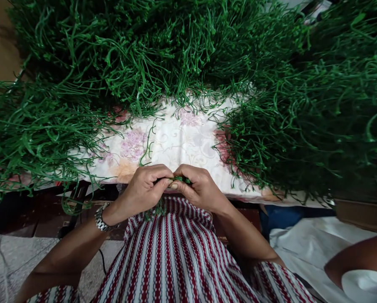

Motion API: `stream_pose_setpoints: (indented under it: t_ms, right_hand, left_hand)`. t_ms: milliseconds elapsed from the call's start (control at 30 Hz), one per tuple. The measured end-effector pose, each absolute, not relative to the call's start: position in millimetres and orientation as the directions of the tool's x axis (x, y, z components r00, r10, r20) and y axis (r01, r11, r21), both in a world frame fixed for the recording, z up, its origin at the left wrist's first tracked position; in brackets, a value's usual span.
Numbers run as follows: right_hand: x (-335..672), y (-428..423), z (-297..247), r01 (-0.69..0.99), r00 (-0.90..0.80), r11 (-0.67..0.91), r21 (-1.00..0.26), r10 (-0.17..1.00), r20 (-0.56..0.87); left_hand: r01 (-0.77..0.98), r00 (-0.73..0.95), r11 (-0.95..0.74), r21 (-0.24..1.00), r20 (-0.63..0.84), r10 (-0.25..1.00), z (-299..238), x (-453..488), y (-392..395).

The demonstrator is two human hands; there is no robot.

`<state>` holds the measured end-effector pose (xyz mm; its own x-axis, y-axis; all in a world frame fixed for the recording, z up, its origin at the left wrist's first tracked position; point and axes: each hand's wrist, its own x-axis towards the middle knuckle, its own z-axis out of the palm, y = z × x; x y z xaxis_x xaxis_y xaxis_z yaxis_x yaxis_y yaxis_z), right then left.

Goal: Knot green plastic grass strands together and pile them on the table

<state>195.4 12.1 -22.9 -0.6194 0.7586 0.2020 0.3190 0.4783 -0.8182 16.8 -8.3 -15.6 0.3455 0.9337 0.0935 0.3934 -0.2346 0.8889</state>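
My left hand (146, 187) and my right hand (199, 187) meet at the table's near edge, both with fingers curled in a pinch. Between the fingertips sits a small green plastic sprig (179, 180); more green stems (158, 207) hang below my left hand over my striped lap. A metal watch (102, 219) is on my left wrist. Straight ahead, a floral cloth (176, 141) covers the table, with a loose green stem (147, 147) lying on it.
Big heaps of green plastic stems surround the cloth: left (33, 130), back (150, 46) and right (317, 118). Another person's arm (359, 256) and white cloth (305, 248) are at the lower right. Stone floor (5, 261) lies lower left.
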Motion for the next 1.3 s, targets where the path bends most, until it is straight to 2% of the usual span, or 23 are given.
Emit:
stream_pose_setpoints:
  t_ms: [100, 233, 333, 400, 467, 533, 600, 667, 767, 867, 1000, 1167, 1300]
  right_hand:
    - [200.1, 16.1, -23.4, 0.307, -0.720, 0.555, -0.774, 0.667, 0.193]
    - [204.7, 21.2, -20.7, 0.191, -0.847, 0.630, -0.753, 0.493, 0.197]
    - [209.6, 24.7, -15.6, 0.114, -0.909, 0.624, -0.773, 0.380, 0.172]
    - [214.3, 27.4, -12.0, 0.086, -0.930, 0.598, -0.797, 0.335, 0.152]
    - [218.0, 30.3, -9.6, 0.119, -0.914, 0.577, -0.808, 0.382, 0.139]
    - [217.8, 32.3, -9.4, 0.196, -0.841, 0.552, -0.810, 0.520, 0.151]
    - [212.3, 31.5, -12.1, 0.249, -0.723, 0.508, -0.824, 0.664, 0.191]
    - [203.0, 27.3, -17.5, 0.251, -0.611, 0.447, -0.859, 0.761, 0.218]
    - [188.8, 16.7, -26.7, 0.243, -0.488, 0.372, -0.896, 0.845, 0.218]
    - [179.8, 6.4, -31.5, 0.280, -0.405, 0.377, -0.883, 0.880, 0.248]
    - [175.6, 1.5, -29.9, 0.335, -0.402, 0.434, -0.837, 0.869, 0.290]
    - [179.6, 6.7, -30.5, 0.252, -0.518, 0.342, -0.905, 0.838, 0.173]
    - [183.9, 9.1, -34.5, 0.225, -0.551, 0.246, -0.943, 0.830, 0.085]
  left_hand:
    - [0.449, 0.497, -0.350, 0.822, 0.096, 0.862, -9.6, 12.0, -7.5]
    - [0.461, 0.637, -0.470, 0.753, 0.088, 0.766, -3.7, 7.3, -6.7]
    - [0.386, 0.729, -0.478, 0.789, 0.056, 0.682, -1.0, 3.9, -4.6]
    - [0.351, 0.745, -0.413, 0.840, 0.017, 0.667, 1.0, 1.8, -1.9]
    - [0.344, 0.660, -0.269, 0.900, -0.028, 0.750, 2.9, 1.6, 1.3]
    - [0.304, 0.520, -0.077, 0.950, -0.098, 0.849, 3.6, 4.7, 4.2]
    - [0.185, 0.399, 0.076, 0.980, -0.146, 0.905, 1.9, 10.7, 6.2]
    - [0.025, 0.317, 0.161, 0.987, -0.161, 0.935, -2.1, 17.5, 7.0]
    - [-0.148, 0.194, 0.235, 0.961, -0.205, 0.959, -10.0, 24.7, 6.3]
    - [-0.217, 0.112, 0.278, 0.936, -0.259, 0.959, -15.7, 26.7, 4.9]
    - [-0.229, 0.089, 0.248, 0.941, -0.234, 0.968, -16.7, 26.0, 4.1]
    - [-0.084, 0.124, 0.208, 0.974, -0.197, 0.972, -11.3, 24.8, 3.7]
    - [-0.074, 0.190, 0.236, 0.969, -0.218, 0.957, -9.2, 24.4, 4.0]
